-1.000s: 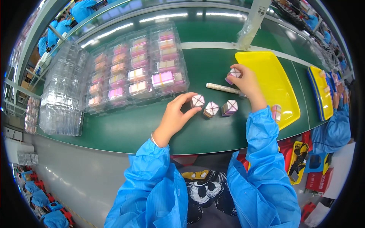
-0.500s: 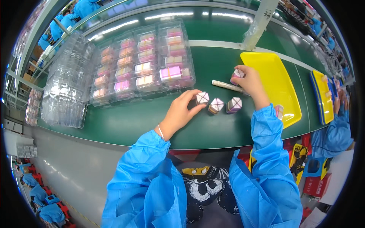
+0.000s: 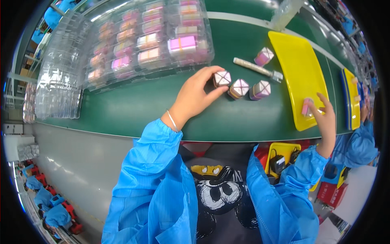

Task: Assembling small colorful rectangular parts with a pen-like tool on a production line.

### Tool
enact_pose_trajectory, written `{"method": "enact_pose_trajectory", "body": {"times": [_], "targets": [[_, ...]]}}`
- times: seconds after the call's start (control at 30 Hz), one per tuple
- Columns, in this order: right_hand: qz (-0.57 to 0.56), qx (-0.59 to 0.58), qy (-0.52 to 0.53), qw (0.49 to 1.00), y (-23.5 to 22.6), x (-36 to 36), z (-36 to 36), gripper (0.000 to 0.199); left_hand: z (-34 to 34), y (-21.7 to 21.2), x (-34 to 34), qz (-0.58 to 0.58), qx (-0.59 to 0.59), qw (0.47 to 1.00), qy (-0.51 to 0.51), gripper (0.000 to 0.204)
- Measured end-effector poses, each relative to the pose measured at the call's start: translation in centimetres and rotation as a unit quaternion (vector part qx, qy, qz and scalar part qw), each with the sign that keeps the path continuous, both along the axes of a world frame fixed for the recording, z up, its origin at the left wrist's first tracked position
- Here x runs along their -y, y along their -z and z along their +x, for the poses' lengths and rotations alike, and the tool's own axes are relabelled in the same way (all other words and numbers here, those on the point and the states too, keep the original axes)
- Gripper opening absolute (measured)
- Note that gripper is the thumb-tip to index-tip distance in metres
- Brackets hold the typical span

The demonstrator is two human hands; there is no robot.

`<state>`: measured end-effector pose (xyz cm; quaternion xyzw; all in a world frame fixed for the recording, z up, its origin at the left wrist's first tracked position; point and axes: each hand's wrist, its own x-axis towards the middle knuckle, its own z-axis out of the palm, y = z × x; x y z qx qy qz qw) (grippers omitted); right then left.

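My left hand (image 3: 196,91) pinches a small bundle (image 3: 222,79) with a white, dark-crossed top, upright on the green table. To its right stand two similar bundles, one with a tan band (image 3: 238,88) and one purplish (image 3: 260,90). Farther back, another pink-sided bundle (image 3: 264,57) sits apart, near a pale marker-like stick (image 3: 252,66) lying on the table. Over the near end of a yellow tray (image 3: 300,69), my right hand (image 3: 326,118) has its fingers apart around a pink bundle (image 3: 306,106). Its fingers do not appear closed on it.
At the back left, a clear plastic tray (image 3: 162,75) holds several rows of pink and orange banded bundles. Left of it lies a stack of clear trays (image 3: 61,69). More yellow and blue trays (image 3: 350,99) lie at the far right, beside another person's blue sleeve (image 3: 357,144).
My right hand has let go of a bundle, left standing at the back, and moved right and nearer to the yellow tray. My left hand still holds its bundle. The view has shifted.
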<state>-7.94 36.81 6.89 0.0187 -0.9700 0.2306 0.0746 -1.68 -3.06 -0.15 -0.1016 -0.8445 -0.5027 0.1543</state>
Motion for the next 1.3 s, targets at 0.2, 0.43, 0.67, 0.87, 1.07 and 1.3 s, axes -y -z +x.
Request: {"method": "enact_pose_trajectory", "body": {"times": [0.2,0.43,0.67,0.87,1.07,1.3], "targets": [[-0.04,-0.043,0.007,0.998,4.8,0.6,0.4,0.044,-0.1,0.3,-0.1,0.021,0.026,0.999,-0.012,0.043],[-0.249,-0.11,-0.045,0.961,0.2,3.4,1.2,0.031,-0.1,0.1,-0.2,0.026,0.034,0.999,-0.008,0.042],[-0.108,0.059,-0.197,0.973,-0.4,11.0,1.8,0.034,0.0,-0.2,-0.3,0.028,0.042,0.999,-0.005,0.042],[-0.095,0.072,-0.205,0.971,-0.4,12.0,1.4,0.038,0.0,0.0,-0.1,0.019,0.04,0.999,-0.006,0.042],[-0.065,0.056,-0.209,0.974,0.0,12.1,0.8,0.04,0.0,-0.2,-0.1,-0.012,0.012,1.0,-0.002,0.043],[-0.141,-0.013,-0.265,0.954,-3.4,13.4,-3.0,0.036,1.6,-0.3,-0.6,-0.017,0.032,0.999,-0.03,0.042]]}}
